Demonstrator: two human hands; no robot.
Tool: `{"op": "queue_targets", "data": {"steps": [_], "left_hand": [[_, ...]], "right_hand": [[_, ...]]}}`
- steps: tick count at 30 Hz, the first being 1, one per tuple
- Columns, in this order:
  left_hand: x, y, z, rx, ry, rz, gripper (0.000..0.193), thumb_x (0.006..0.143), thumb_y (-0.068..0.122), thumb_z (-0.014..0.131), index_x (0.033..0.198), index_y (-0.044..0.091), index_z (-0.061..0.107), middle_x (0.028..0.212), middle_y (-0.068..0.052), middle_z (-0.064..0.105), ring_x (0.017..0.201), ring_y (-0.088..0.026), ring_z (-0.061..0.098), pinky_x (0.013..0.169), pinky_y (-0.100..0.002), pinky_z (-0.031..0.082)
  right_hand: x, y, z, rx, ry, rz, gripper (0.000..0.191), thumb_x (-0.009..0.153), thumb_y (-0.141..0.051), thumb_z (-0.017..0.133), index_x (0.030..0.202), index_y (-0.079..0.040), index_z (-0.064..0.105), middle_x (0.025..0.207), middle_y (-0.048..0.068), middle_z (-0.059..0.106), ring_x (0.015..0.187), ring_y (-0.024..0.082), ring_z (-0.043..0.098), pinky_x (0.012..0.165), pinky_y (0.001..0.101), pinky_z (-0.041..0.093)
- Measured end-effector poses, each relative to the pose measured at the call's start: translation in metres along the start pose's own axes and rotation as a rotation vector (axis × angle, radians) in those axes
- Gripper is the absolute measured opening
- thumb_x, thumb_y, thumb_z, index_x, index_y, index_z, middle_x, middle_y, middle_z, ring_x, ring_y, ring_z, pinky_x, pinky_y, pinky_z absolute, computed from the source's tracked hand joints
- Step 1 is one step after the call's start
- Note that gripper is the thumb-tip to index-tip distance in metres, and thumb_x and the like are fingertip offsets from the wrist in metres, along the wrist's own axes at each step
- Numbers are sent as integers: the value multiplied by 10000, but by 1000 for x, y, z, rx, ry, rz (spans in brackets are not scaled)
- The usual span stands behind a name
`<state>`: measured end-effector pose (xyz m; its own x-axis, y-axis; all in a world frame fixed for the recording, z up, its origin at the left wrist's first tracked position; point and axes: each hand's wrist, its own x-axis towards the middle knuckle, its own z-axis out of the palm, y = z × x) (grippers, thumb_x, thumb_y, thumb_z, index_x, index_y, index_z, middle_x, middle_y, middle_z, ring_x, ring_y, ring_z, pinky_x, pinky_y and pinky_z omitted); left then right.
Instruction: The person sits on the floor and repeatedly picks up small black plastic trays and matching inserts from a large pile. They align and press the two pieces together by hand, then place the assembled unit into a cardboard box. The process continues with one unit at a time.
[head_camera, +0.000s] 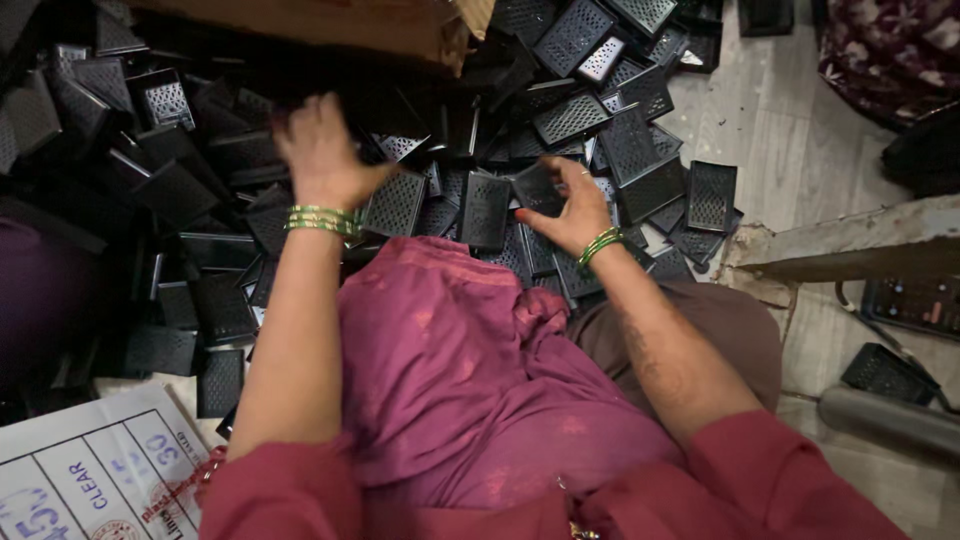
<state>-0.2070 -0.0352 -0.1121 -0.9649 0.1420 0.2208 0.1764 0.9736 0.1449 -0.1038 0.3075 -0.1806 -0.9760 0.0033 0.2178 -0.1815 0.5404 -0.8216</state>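
A big heap of black perforated rectangular plastic pieces (575, 115) covers the floor in front of me. My right hand (565, 205), with green bangles at the wrist, grips one of these black pieces (535, 188) by its edge. My left hand (320, 150), also wearing green bangles, reaches into the dark part of the heap with fingers curled; whether it holds a piece is hidden. My magenta garment (450, 380) fills the lower middle of the view.
A brown cardboard box (330, 25) stands behind the heap. A white printed sack (95, 475) lies at bottom left. A metal frame (850, 245) and a grey pipe (885, 420) are on the right. Another person's floral cloth (890, 50) shows at top right.
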Motion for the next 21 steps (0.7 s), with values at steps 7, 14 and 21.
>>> {"op": "queue_targets", "data": {"steps": [7, 14, 21], "left_hand": [[36, 30, 25, -35, -265, -164, 1313, 570, 676, 915, 1544, 3, 346, 1559, -219, 411, 1455, -394, 354, 1236, -642, 161], [-60, 104, -37, -211, 28, 93, 1211, 567, 469, 905, 1528, 7, 330, 1489, -269, 430, 1380, -447, 372, 1157, -666, 217], [-185, 139, -110, -741, -118, 109, 1223, 598, 311, 946, 1556, -14, 257, 1540, -250, 417, 1438, -419, 407, 1189, -488, 350]], "right_hand": [[0, 18, -12, 111, 47, 51, 789, 711, -282, 947, 1362, -42, 571, 1294, 117, 615, 1157, 235, 666, 978, 374, 576], [16, 44, -10, 631, 45, 330, 804, 725, -215, 932, 1402, -78, 520, 1212, 116, 662, 1075, 222, 678, 930, 328, 596], [9, -5, -47, 1074, -333, 423, 775, 855, -201, 831, 1531, -46, 485, 1347, 123, 549, 1051, 200, 555, 805, 298, 411]]}}
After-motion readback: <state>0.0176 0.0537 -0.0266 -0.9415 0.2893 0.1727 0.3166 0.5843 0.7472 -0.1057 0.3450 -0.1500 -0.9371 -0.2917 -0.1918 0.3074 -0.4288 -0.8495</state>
